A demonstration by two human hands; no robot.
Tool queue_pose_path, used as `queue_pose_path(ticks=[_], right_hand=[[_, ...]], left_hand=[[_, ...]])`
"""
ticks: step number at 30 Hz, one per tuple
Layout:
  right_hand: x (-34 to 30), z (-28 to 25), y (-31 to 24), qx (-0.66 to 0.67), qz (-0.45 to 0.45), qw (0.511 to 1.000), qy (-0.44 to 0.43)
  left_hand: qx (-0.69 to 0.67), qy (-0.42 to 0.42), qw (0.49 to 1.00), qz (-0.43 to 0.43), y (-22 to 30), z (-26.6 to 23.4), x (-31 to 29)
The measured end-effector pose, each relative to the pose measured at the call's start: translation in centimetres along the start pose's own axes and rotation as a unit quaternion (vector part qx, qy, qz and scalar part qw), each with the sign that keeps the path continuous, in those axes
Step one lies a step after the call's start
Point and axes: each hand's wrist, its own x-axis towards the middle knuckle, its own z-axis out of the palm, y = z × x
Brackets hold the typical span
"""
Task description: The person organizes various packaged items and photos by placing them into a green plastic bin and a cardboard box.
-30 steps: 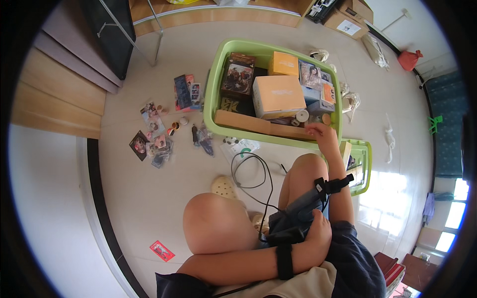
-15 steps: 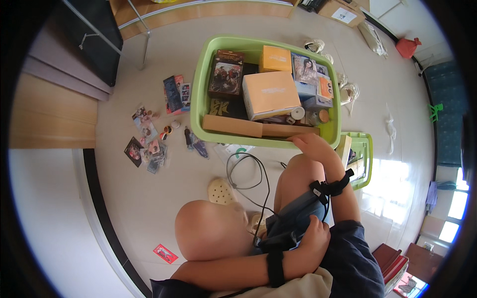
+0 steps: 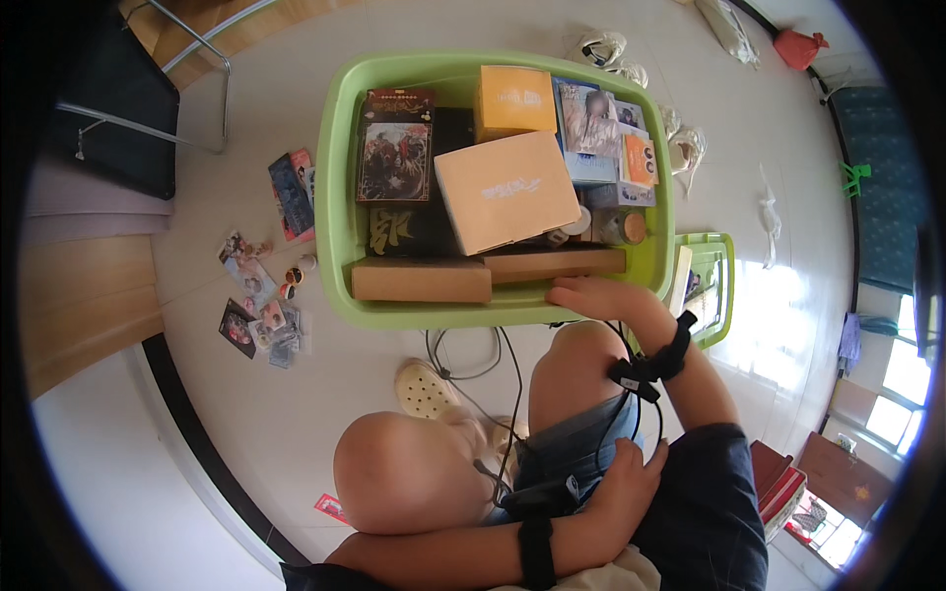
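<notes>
A light-green plastic storage bin (image 3: 340, 246) fills the upper middle of the view, packed with boxes. My right hand (image 3: 601, 298) is hooked over its near rim, fingertips inside beside a long brown cardboard box (image 3: 557, 264). A second brown box (image 3: 422, 281) lies along the same wall. On top sits a tilted tan box (image 3: 507, 187). My left hand (image 3: 626, 492) lies by my right thigh, fingers apart, with a black cable (image 3: 658, 419) running down close to it; part of that hand is hidden. Both wrists wear black straps.
Printed cards (image 3: 251, 281) and small round items lie on the floor at left. A green lid-like tray (image 3: 724, 315) stands right of the bin, with pale shoes (image 3: 687, 153) beyond. Looped cable (image 3: 463, 360) trails between the bin and my feet. A black folding frame (image 3: 108, 108) stands far left.
The bin looks larger and its near rim is closer to me, covering small items on the floor. The tan box inside has turned and slid left. My view has shifted.
</notes>
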Motion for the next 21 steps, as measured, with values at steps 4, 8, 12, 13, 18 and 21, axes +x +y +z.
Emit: queue_pose_path(ticks=[4,8,12,13,18,21], right_hand=[[2.2,-0.8,0.2,0.074,0.013,0.996,-0.047],[3.3,-0.6,0.4,0.106,0.053,0.991,-0.066],[3.8,-0.7,0.1,0.139,0.091,0.984,-0.065],[4.0,-0.2,0.5,0.146,0.095,0.983,-0.051],[4.5,-0.1,0.0,0.103,0.110,0.987,-0.055],[4.9,0.9,0.6,0.102,0.149,0.982,-0.060]], left_hand=[[0.023,0.062,0.998,-0.015,-1.2,-0.5,0.7],[0.013,0.037,0.999,-0.033,-0.9,0.3,1.1],[0.055,0.005,0.998,-0.035,-1.4,-0.5,1.4],[0.063,-0.001,0.998,-0.031,-1.5,-0.6,1.5],[0.079,0.001,0.997,-0.015,-2.0,-1.0,1.1],[0.082,0.013,0.996,-0.024,-1.5,-0.9,0.9]])
